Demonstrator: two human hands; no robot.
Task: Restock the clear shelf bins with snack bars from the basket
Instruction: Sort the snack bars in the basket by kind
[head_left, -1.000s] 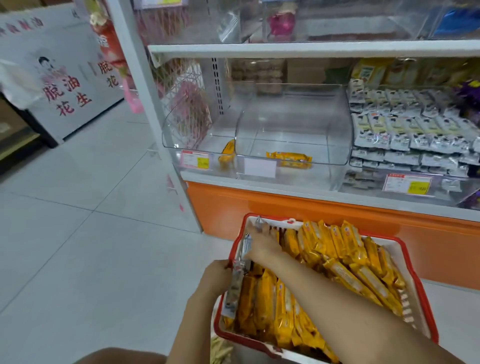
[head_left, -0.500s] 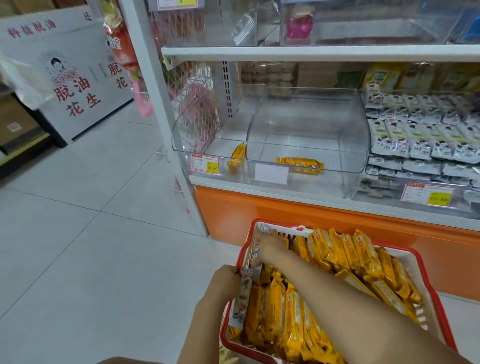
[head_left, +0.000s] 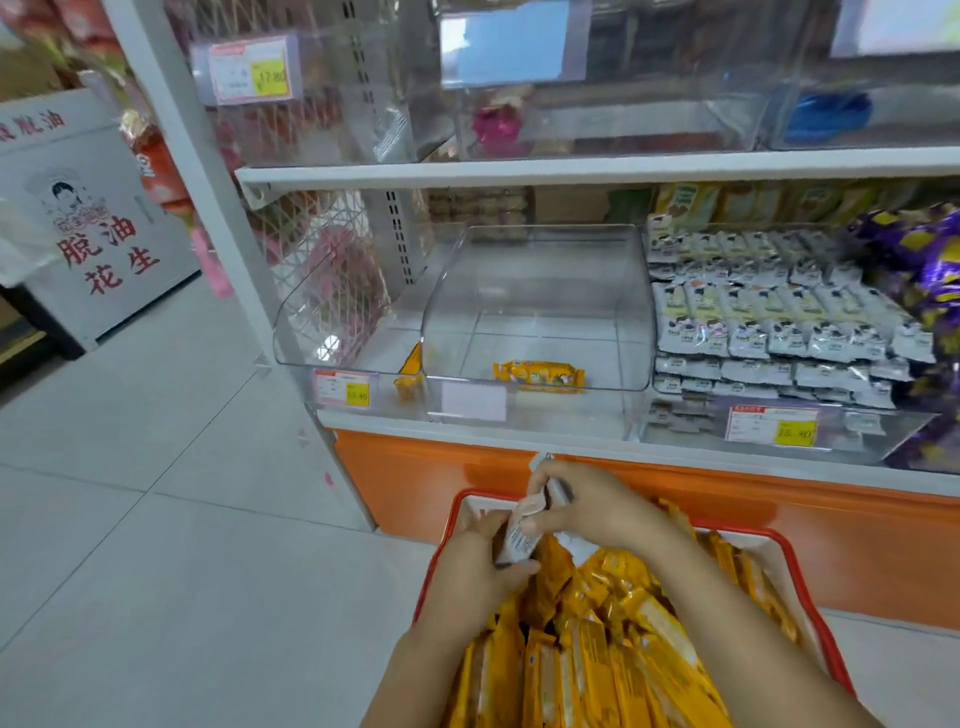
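at the left a clear shelf bin (head_left: 332, 332) holds one leaning yellow bar (head_left: 410, 371) propped against its right wall; below it, the left hand (head_left: 467, 577) curls its fingers round the lower end of a pale-wrapped bar (head_left: 519, 532), over the far left corner of the red basket (head_left: 460, 501); the right hand (head_left: 597, 504) pinches that bar's upper end, so it stands tilted between both hands; under the forearms the basket is heaped with yellow snack bars (head_left: 597, 649); above, the middle bin (head_left: 535, 291) has a single flat yellow bar (head_left: 540, 375) near its front; further right sits a bin of white packets (head_left: 779, 322)
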